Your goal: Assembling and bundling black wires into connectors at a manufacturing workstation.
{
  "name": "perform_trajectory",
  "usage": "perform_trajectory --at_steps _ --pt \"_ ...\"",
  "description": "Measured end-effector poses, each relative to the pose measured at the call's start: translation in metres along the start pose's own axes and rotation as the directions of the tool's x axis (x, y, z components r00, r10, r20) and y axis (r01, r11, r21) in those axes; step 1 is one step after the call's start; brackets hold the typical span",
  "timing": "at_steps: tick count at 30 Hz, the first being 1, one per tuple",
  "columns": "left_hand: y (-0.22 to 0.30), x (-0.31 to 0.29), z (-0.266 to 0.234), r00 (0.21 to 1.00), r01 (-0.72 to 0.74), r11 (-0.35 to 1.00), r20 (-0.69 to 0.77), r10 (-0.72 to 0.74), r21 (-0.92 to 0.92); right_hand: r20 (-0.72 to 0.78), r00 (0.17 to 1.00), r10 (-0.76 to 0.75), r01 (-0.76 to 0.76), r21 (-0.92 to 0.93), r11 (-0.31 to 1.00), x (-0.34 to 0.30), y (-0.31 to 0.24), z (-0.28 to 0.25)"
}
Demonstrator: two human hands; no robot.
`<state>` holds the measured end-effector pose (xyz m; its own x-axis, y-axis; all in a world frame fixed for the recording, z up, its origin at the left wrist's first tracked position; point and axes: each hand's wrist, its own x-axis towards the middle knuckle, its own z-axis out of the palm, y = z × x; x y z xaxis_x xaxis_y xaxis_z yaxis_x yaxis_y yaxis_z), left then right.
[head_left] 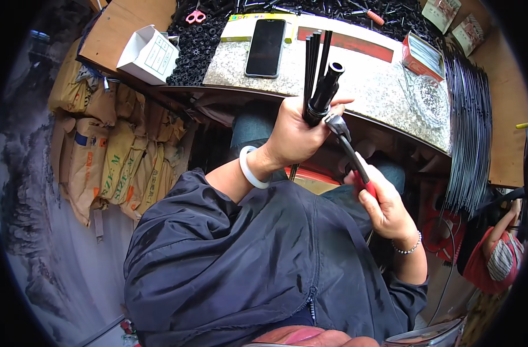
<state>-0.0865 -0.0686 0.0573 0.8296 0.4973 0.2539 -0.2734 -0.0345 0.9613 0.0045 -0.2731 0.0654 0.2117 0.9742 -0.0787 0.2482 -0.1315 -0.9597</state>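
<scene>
My left hand [295, 136] is closed round a black umbrella frame [323, 92], held upright in front of the table edge. Its hollow tube end points up, and several thin black ribs [311, 63] stand beside the tube. In my right hand [385, 205] are red-handled pliers [350, 149], gripped by the handles. The metal head of the pliers meets the frame's lower collar next to my left fingers. Whether the jaws are clamped on anything is too small to tell.
On the speckled tabletop [229, 66] lie a phone [266, 47], a box of thin rods [424, 56] and a glass dish [430, 101]. Behind are heaped black parts [197, 55], pink scissors [195, 17] and a white carton [151, 55]. Long black rods [471, 127] hang at right; a person [501, 248] sits beyond.
</scene>
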Motion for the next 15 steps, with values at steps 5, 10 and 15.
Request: perform_trajectory --at_steps 5,10,15 --pt "-0.005 0.0 -0.002 0.997 -0.079 0.994 0.034 0.076 0.076 0.006 0.999 0.035 -0.035 0.093 0.995 0.002 -0.002 -0.002" --pt "-0.01 0.0 0.003 0.992 -0.124 0.988 0.03 0.122 0.093 0.059 0.978 0.201 -0.21 0.256 0.944 -0.001 0.006 -0.004" --pt "-0.014 0.004 0.01 0.994 -0.098 0.994 0.035 0.099 -0.038 0.003 0.951 0.309 -0.286 0.388 0.876 0.002 0.017 0.016"
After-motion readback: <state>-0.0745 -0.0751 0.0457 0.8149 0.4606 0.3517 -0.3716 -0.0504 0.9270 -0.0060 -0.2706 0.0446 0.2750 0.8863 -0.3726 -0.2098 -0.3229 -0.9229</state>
